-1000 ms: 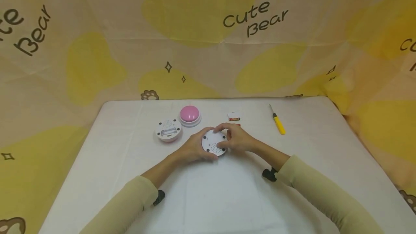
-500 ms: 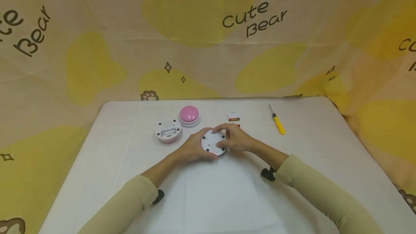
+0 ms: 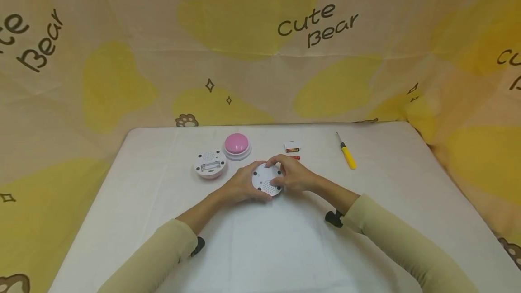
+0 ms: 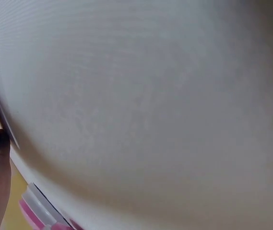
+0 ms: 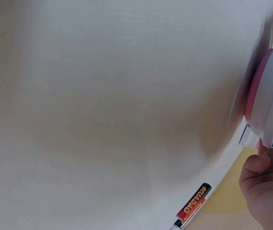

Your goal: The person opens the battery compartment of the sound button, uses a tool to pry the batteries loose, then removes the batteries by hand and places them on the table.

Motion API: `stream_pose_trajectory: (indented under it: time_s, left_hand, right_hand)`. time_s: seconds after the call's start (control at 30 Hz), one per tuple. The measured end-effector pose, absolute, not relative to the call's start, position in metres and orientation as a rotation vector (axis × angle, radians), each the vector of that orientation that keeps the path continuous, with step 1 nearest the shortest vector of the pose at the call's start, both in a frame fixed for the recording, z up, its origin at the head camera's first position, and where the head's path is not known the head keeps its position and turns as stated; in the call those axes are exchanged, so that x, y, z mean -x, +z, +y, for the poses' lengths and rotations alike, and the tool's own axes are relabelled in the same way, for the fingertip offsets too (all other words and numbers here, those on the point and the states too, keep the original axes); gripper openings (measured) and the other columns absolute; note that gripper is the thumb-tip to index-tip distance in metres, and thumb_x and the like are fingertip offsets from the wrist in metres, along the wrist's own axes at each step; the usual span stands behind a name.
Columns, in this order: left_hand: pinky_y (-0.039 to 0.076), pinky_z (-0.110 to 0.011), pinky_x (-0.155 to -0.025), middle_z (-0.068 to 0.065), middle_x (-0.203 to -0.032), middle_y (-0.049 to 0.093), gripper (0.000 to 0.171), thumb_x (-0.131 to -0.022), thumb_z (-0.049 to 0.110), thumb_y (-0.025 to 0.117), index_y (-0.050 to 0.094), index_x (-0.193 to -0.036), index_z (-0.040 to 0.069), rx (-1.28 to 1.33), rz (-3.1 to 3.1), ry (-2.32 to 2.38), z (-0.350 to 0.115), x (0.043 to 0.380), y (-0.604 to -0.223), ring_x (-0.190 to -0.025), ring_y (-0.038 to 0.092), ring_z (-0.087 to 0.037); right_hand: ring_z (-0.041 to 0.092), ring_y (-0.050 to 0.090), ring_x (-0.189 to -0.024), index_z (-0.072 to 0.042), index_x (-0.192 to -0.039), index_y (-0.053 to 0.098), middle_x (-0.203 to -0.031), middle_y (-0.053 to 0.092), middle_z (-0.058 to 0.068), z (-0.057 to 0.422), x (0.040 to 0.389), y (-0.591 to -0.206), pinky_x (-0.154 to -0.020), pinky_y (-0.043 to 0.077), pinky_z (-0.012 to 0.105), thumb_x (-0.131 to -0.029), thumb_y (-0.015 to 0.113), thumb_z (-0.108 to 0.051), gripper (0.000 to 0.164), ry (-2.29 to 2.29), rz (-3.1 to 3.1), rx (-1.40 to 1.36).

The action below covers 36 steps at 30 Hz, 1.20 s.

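- The left hand (image 3: 243, 185) and the right hand (image 3: 294, 174) both curl round one round white button unit (image 3: 266, 179), turned underside up near the middle of the white table (image 3: 285, 248). The left hand cups its near-left edge; the right hand's fingers (image 3: 272, 162) pinch its far-right rim.
- Its underside shows small black feet and a patch of speaker holes.
- Three button units in all: the held one, a second overturned unit (image 3: 210, 163) to the left with an open, rectangular battery compartment whose contents cannot be made out, and a third standing upright with a pink dome (image 3: 237, 144) just behind that.
- One yellow-handled screwdriver (image 3: 347, 153) lies well to the right.
- A small white and red box (image 3: 292, 147) sits behind the right hand.
- The right wrist view alone shows the held unit's pink dome side and white rim (image 5: 270, 108) from the side, fingertips (image 5: 258, 165) on its edge, and a battery (image 5: 192, 208) with a red and black label lying on the cloth.
- The left wrist view is mostly blurred cloth; a pink and white edge (image 4: 33, 211) shows at the bottom.
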<state>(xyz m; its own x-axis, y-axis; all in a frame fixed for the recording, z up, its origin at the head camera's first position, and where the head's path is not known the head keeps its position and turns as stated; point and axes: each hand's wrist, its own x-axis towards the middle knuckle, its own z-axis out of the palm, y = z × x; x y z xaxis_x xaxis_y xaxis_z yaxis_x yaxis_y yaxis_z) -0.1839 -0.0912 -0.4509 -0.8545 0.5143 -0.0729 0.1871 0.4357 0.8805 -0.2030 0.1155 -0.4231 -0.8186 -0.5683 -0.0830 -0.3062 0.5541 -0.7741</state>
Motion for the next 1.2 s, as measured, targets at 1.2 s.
stream_pose_trajectory:
  time_s: [1.2]
  left_hand:
    - [0.044, -0.03, -0.081, 0.006, -0.108, 0.058, 0.096, -0.057, 0.033, 0.088, 0.037, -0.137, 0.019, -0.667, 2.397, 1.355, -0.0916, 0.1814, -0.4496, -0.093, 0.054, -0.011]
  right_hand:
    - [0.018, 0.047, -0.087, -0.015, -0.103, 0.052, -0.1, 0.049, -0.002, 0.113, 0.1955, -0.4194, -0.073, 0.042, 0.03, -0.071, 0.079, -0.012, 0.042, -1.13, 2.587, 0.823]
